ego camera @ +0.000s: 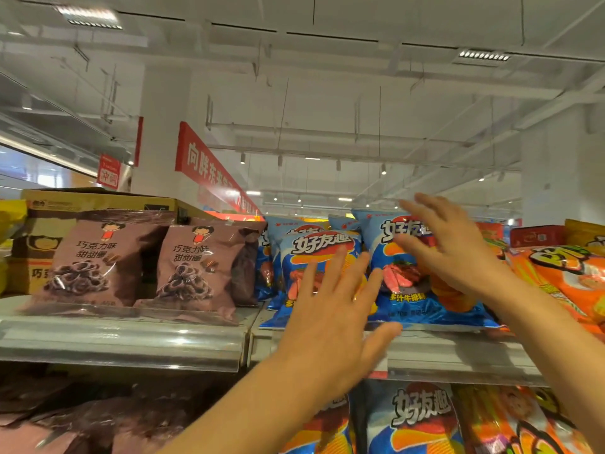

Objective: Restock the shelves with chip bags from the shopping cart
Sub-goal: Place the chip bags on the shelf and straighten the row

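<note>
Both hands reached up to the top shelf [131, 335], a grey metal ledge with a clear plastic price rail. The left hand [330, 309], fingers spread and straight, lay against the front of a glossy blue chip bag [319, 257] standing on that shelf and gripped nothing. The right hand [448, 247], likewise spread and blurred, was at the face of a second blue chip bag [409, 290] just beside the first; whether it touched the bag could not be told. Left of the left hand stood two mauve snack bags [98, 257]. Right of the right hand lay orange snack bags [563, 280]. Below both hands, more blue chip bags [412, 421] filled the lower shelf.
</note>
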Demonstrator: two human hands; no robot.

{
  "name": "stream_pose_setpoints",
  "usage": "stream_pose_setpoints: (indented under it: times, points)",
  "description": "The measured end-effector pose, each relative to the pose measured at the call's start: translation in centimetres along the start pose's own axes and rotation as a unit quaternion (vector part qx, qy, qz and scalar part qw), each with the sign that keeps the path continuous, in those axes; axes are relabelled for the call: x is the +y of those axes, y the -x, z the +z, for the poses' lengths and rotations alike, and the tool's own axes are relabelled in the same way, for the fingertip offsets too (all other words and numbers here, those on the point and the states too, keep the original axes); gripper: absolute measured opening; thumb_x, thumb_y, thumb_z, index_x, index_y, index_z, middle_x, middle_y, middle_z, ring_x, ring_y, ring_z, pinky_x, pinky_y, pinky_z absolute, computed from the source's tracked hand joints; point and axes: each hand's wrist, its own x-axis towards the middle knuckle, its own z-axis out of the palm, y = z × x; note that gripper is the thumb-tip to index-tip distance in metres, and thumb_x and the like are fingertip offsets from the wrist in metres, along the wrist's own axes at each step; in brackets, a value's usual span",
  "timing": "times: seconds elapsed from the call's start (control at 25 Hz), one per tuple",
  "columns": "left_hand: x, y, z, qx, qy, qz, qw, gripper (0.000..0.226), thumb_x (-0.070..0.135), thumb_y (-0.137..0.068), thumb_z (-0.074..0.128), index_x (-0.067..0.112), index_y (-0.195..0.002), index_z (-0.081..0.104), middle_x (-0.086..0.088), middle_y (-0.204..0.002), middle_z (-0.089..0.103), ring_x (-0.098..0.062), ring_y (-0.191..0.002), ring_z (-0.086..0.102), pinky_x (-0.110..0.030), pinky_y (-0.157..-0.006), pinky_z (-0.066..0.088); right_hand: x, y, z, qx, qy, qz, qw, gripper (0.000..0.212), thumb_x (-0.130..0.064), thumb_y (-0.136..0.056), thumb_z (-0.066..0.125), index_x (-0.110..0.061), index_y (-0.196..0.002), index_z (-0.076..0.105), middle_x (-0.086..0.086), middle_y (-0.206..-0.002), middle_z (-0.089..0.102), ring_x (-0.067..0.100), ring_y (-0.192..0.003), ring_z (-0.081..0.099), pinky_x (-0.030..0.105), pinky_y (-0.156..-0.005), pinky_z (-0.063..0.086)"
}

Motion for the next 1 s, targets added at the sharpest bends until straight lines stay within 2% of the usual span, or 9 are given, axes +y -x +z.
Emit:
stream_pose_setpoints:
  times: [0.12,0.2,0.36,0.48,0.52,0.6,0.68,0.84,1.0]
  points:
    - [0.6,0.5,1.6,-0.058,-0.021,-0.022,0.998,0.083,0.074,-0.095,0.006,0.027,-0.16,-0.015,0.008,-0.166,-0.026,-0.015,-0.147,-0.038,-0.047,-0.118,-0.028,-0.5,-0.6,1.0,-0.156,0.083,0.016,0.984,0.087,-0.083,-0.078,0.013,-0.044,-0.154,0.026,-0.007,-0.167,0.017,0.023,-0.155,0.011,0.055,-0.123,0.014]
    - [0.3,0.7,1.9,-0.07,-0.024,-0.02,0.997,0.085,0.075,-0.094,0.006,0.026,-0.159,-0.017,0.008,-0.166,-0.025,-0.014,-0.148,-0.037,-0.045,-0.117,-0.03,0.0,-1.0,1.2,-0.226,0.111,0.048,0.967,0.079,-0.08,-0.083,0.017,-0.046,-0.154,0.023,-0.009,-0.167,0.018,0.02,-0.154,0.012,0.057,-0.122,0.014]
    - [0.8,1.3,1.6,-0.081,-0.033,-0.019,0.996,0.091,0.08,-0.09,0.001,0.023,-0.161,-0.009,0.004,-0.168,-0.019,-0.022,-0.15,-0.033,-0.058,-0.118,-0.023,-2.5,-2.3,0.9,-0.123,0.099,-0.007,0.987,0.06,-0.062,-0.096,0.042,-0.034,-0.149,0.041,-0.001,-0.157,0.04,0.023,-0.144,0.034,0.046,-0.117,0.031]
    - [1.3,2.7,1.4,-0.093,-0.065,-0.051,0.992,0.089,0.077,-0.093,0.01,0.02,-0.157,0.035,-0.003,-0.165,0.03,-0.036,-0.153,0.018,-0.075,-0.113,0.016,-7.1,-3.0,1.7,-0.128,-0.036,-0.118,0.984,0.055,-0.055,-0.099,0.046,-0.034,-0.149,0.042,-0.004,-0.157,0.041,0.017,-0.144,0.033,0.04,-0.117,0.029]
    - [1.2,3.0,1.6,-0.095,-0.062,-0.055,0.992,0.087,0.076,-0.093,0.015,0.022,-0.157,0.036,-0.002,-0.164,0.032,-0.037,-0.152,0.023,-0.077,-0.112,0.015,-8.5,-3.3,2.4,-0.175,-0.055,-0.131,0.974,0.056,-0.057,-0.099,0.045,-0.036,-0.151,0.038,-0.005,-0.159,0.036,0.016,-0.146,0.029,0.04,-0.119,0.026]
    - [1.0,2.9,2.2,-0.065,-0.064,-0.033,0.995,0.087,0.076,-0.091,0.013,0.026,-0.163,0.009,0.002,-0.171,0.003,-0.037,-0.156,-0.004,-0.075,-0.11,-0.016,-10.4,-4.0,4.4,-0.258,-0.014,-0.129,0.958,0.063,-0.063,-0.097,0.042,-0.039,-0.155,0.03,-0.006,-0.165,0.025,0.019,-0.151,0.019,0.047,-0.123,0.02]
    - [1.0,2.6,1.9,-0.078,-0.054,-0.04,0.995,0.09,0.076,-0.088,0.007,0.028,-0.161,-0.008,0.005,-0.17,-0.015,-0.03,-0.153,-0.024,-0.066,-0.106,-0.033,-11.6,-4.9,6.0,-0.294,0.038,-0.111,0.949,0.069,-0.069,-0.095,0.038,-0.04,-0.156,0.022,-0.005,-0.168,0.016,0.022,-0.154,0.011,0.055,-0.122,0.017]
    - [1.4,2.5,1.8,-0.072,-0.034,-0.047,0.996,0.084,0.072,-0.097,0.023,0.024,-0.162,-0.002,0.0,-0.17,-0.005,-0.029,-0.155,-0.017,-0.062,-0.109,-0.029,-12.6,-5.5,8.0,-0.302,0.042,-0.094,0.948,0.076,-0.074,-0.093,0.035,-0.04,-0.158,0.016,-0.004,-0.169,0.01,0.023,-0.155,0.006,0.063,-0.121,0.007]
    - [1.5,2.5,1.8,-0.059,-0.033,-0.051,0.996,0.081,0.069,-0.099,0.027,0.017,-0.159,0.016,-0.006,-0.166,0.012,-0.032,-0.155,-0.008,-0.06,-0.116,-0.021,-11.4,-6.0,7.5,-0.25,-0.06,-0.058,0.965,0.075,-0.071,-0.094,0.037,-0.035,-0.158,0.022,-0.001,-0.166,0.023,0.025,-0.152,0.021,0.059,-0.12,0.02]
